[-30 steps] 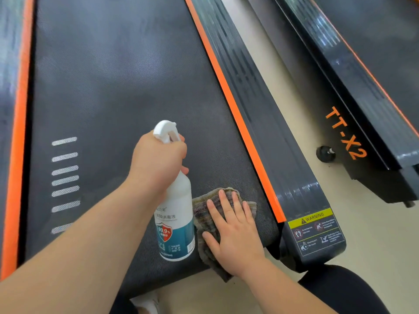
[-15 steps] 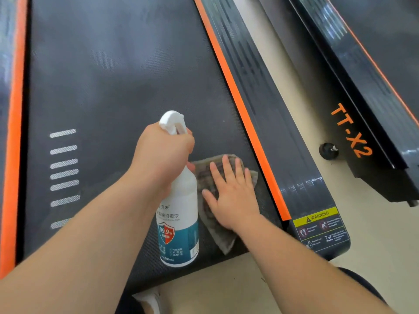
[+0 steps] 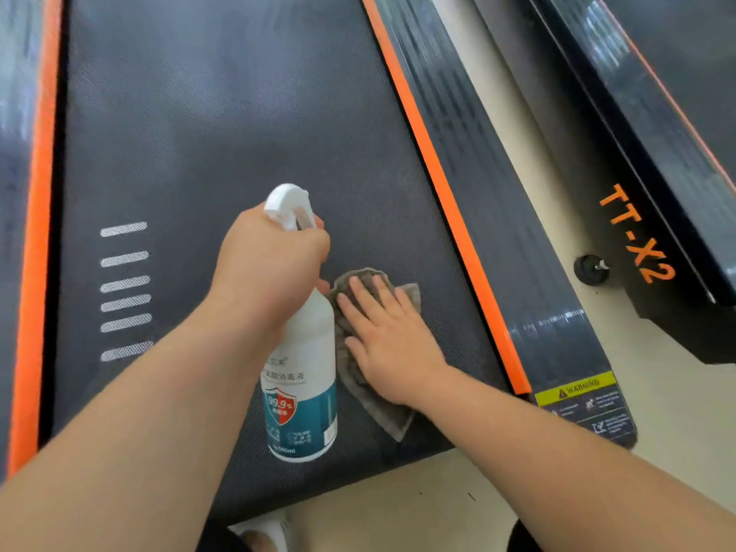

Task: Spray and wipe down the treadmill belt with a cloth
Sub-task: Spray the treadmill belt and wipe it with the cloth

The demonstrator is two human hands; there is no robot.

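The dark grey treadmill belt (image 3: pixel 207 125) fills the middle of the view. My left hand (image 3: pixel 271 264) grips the neck and trigger of a white spray bottle (image 3: pixel 302 376) with a teal label, held above the belt's near end. My right hand (image 3: pixel 390 340) lies flat, fingers spread, on a grey-brown cloth (image 3: pixel 374 408) pressed against the belt just right of the bottle. Much of the cloth is hidden under the hand.
Orange strips (image 3: pixel 442 193) and black side rails (image 3: pixel 517 241) flank the belt, with a yellow warning sticker (image 3: pixel 577 388) at the right rail's end. A second treadmill marked TT-X2 (image 3: pixel 637 233) stands to the right across a beige floor gap (image 3: pixel 513 93). White stripes (image 3: pixel 125 288) mark the belt's left.
My right hand has pushed the cloth forward along the belt, away from its near edge. My left hand with the bottle has kept its place beside it.
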